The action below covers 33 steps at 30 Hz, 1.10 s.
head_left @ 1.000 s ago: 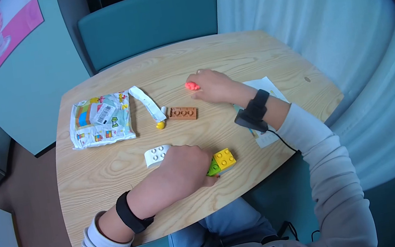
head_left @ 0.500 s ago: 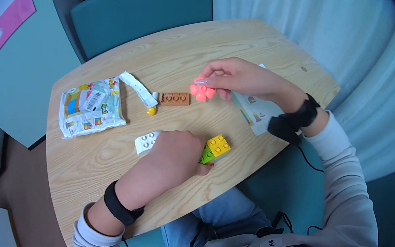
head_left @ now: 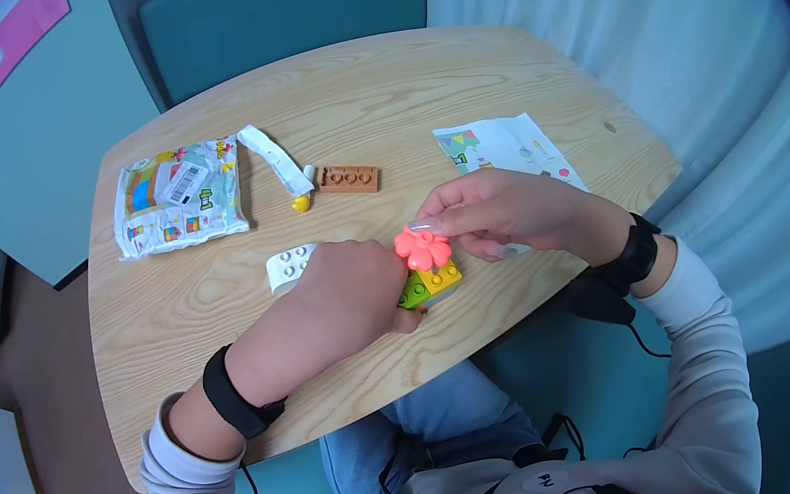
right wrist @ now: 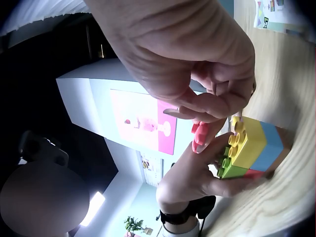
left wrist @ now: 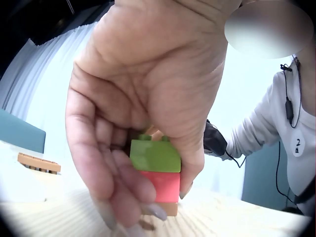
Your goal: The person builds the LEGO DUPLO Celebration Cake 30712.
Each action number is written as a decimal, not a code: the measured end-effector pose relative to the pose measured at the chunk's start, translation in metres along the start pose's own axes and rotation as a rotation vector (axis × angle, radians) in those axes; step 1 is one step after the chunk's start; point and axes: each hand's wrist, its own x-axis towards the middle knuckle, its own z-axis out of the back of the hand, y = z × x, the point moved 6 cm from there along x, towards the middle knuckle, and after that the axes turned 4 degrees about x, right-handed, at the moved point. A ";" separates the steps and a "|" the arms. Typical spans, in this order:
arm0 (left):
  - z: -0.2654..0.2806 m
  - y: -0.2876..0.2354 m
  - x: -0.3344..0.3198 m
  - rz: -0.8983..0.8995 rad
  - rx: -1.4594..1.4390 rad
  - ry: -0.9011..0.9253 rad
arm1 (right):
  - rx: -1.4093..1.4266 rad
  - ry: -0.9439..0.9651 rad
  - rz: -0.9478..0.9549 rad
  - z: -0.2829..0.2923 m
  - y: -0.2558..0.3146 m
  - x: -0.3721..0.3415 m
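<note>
My left hand [head_left: 345,289] grips a small stack of toy building bricks standing on the table. On top sit a green brick [left wrist: 155,157] and a yellow brick [right wrist: 248,143] side by side. Beneath them are a red brick [left wrist: 165,186] and a blue brick [right wrist: 269,145], over a brown base [left wrist: 170,209]. My right hand [head_left: 501,212] pinches a coral flower-shaped piece [head_left: 423,247] between thumb and fingers. In the head view the flower overlaps the stack's top; the right wrist view shows it just above the studs. A white brick [head_left: 287,267] with rounded edges lies behind my left hand.
Farther back lie a brown brick [head_left: 348,180] and a small yellow piece [head_left: 301,203] beside a torn white strip [head_left: 272,158]. A printed plastic bag [head_left: 178,199] sits at the left. A printed sheet [head_left: 507,145] lies at the right, partly beneath my right hand.
My right hand has picked up the coral flower from the far part of the table and brought it nearer, over the stack. My left hand has kept its grip on the bricks.
</note>
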 end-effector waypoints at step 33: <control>-0.003 0.004 0.002 -0.023 -0.098 -0.032 | -0.188 -0.114 -0.015 0.009 -0.013 -0.012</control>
